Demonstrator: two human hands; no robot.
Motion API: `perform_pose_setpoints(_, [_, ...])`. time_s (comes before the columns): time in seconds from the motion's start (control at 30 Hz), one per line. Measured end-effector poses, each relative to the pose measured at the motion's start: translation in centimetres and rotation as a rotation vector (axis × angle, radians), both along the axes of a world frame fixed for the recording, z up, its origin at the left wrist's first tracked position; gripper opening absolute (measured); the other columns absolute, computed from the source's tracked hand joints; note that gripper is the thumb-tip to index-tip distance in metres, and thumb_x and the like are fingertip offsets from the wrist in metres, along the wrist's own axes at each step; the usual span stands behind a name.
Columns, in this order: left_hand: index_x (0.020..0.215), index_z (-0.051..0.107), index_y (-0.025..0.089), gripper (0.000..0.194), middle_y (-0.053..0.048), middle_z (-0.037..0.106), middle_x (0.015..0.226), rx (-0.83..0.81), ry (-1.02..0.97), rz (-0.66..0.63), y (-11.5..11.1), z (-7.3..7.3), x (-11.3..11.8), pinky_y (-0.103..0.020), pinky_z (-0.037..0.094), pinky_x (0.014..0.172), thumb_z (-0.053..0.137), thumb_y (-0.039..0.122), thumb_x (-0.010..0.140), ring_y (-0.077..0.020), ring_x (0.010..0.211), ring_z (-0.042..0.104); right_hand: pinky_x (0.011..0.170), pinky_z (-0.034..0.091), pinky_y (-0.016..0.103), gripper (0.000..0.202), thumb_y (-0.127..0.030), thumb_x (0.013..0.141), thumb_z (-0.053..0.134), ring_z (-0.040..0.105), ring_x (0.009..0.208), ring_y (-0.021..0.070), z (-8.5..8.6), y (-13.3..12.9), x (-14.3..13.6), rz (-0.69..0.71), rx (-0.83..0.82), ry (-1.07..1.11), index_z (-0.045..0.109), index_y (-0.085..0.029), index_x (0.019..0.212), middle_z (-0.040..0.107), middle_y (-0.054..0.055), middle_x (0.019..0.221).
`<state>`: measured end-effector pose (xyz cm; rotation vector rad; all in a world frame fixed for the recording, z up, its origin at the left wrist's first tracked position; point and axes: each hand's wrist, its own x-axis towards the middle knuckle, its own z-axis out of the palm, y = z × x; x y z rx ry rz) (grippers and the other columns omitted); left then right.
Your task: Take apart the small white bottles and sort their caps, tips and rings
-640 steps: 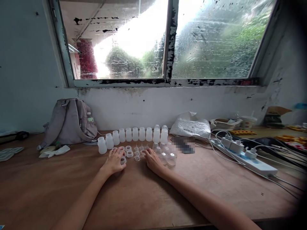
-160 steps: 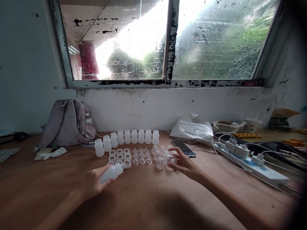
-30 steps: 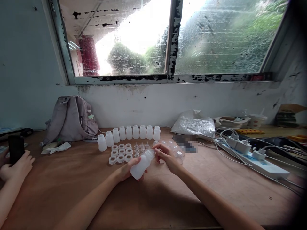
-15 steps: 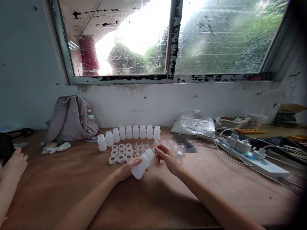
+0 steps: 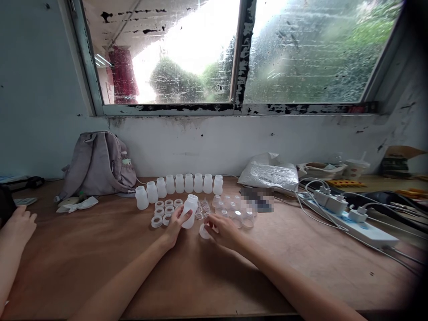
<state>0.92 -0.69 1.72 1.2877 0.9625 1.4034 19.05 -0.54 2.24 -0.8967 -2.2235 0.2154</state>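
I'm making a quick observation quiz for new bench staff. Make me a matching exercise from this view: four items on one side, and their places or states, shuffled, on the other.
Column one
1. The person's left hand
2. The person's right hand
3. Backpack
4. Power strip

Column two
A. White, with plugs in it
B. At a small round whitish part
C. Holding a frosted bottle
D. Grey, to the left of the row of standing bottles

Right pairs: 1-C, 2-B, 3-D, 4-A

grey backpack (image 5: 100, 165) beside white tissue (image 5: 78, 204)
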Motion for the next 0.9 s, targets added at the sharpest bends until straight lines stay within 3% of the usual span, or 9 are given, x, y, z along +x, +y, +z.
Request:
perform_pose_setpoints(0.13, [0.094,0.056,0.019,0.033,-0.002,0.060,0.093,0.047,-0.031,-0.036,0.4,-0.4,-0.3,-0.025,0.039,0.073,0.059,0.039,0.068,-0.0191,0.087,0.052,0.057,0.038,0.023,0.010,-0.027,0.079,0.043,0.050,0.065,0.0130,-0.9,-0.4,-0.6,-0.011,0.072,-0.147,0.050,-0.020,0.081,0.055,0.002,0.071])
perform_pose_setpoints(0.3, [0.101,0.053,0.017,0.044,-0.007,0.058,0.102,0.054,-0.011,-0.016,0.3,-0.5,-0.2,-0.030,0.040,0.081,0.065,0.035,0.063,-0.0214,0.096,0.051,0.057,0.039,0.024,0.014,-0.031,0.081,0.042,0.050,0.064,0.0127,-0.8,-0.2,-0.5,-0.114,0.094,0.059,0.046,-0.019,0.088,0.055,0.003,0.076])
perform_pose_setpoints(0.43, [0.107,0.049,0.017,0.052,-0.010,0.056,0.105,0.091,0.047,-0.011,0.0,-0.5,0.1,-0.034,0.041,0.083,0.068,0.031,0.060,-0.0225,0.099,0.051,0.062,0.042,0.026,0.029,-0.030,0.081,0.044,0.052,0.070,0.0134,-0.9,-0.1,-0.5,-0.102,0.122,0.172,0.038,-0.018,0.107,0.055,0.006,0.087])
perform_pose_setpoints(0.57, [0.099,0.053,0.018,0.049,-0.007,0.056,0.103,0.227,0.260,0.050,-0.3,-0.5,0.2,-0.035,0.039,0.087,0.070,0.032,0.056,-0.0223,0.099,0.051,0.056,0.041,0.023,0.015,-0.030,0.082,0.043,0.050,0.061,0.0115,-1.0,-0.3,-0.7,-0.120,0.141,0.168,0.044,-0.019,0.093,0.053,0.003,0.078])
perform_pose_setpoints(0.7, [0.112,0.044,0.023,0.059,-0.006,0.047,0.117,0.308,0.344,0.130,-0.5,-0.3,0.2,-0.034,0.034,0.091,0.067,0.035,0.060,-0.0209,0.108,0.044,0.054,0.040,0.022,0.010,-0.029,0.082,0.042,0.049,0.058,0.0105,-0.2,0.1,-0.3,-0.147,0.203,0.180,0.045,-0.020,0.082,0.051,0.002,0.073])
perform_pose_setpoints(0.8, [0.116,0.040,0.024,0.059,-0.007,0.044,0.119,0.332,0.359,0.143,-0.6,-0.2,0.2,-0.032,0.036,0.087,0.064,0.036,0.063,-0.0201,0.106,0.044,0.054,0.040,0.023,0.012,-0.030,0.082,0.042,0.049,0.058,0.0115,1.0,1.4,1.1,-0.252,0.293,0.256,0.045,-0.019,0.082,0.051,0.002,0.073])
perform_pose_setpoints(0.9, [0.107,0.048,0.022,0.046,-0.007,0.051,0.104,0.338,0.470,0.044,-0.7,-0.4,0.2,-0.029,0.040,0.075,0.060,0.038,0.066,-0.0183,0.090,0.050,0.055,0.040,0.025,0.017,-0.035,0.081,0.041,0.049,0.059,0.0129,2.1,3.6,3.7,-0.453,0.340,0.359,0.046,-0.019,0.085,0.052,0.003,0.074])
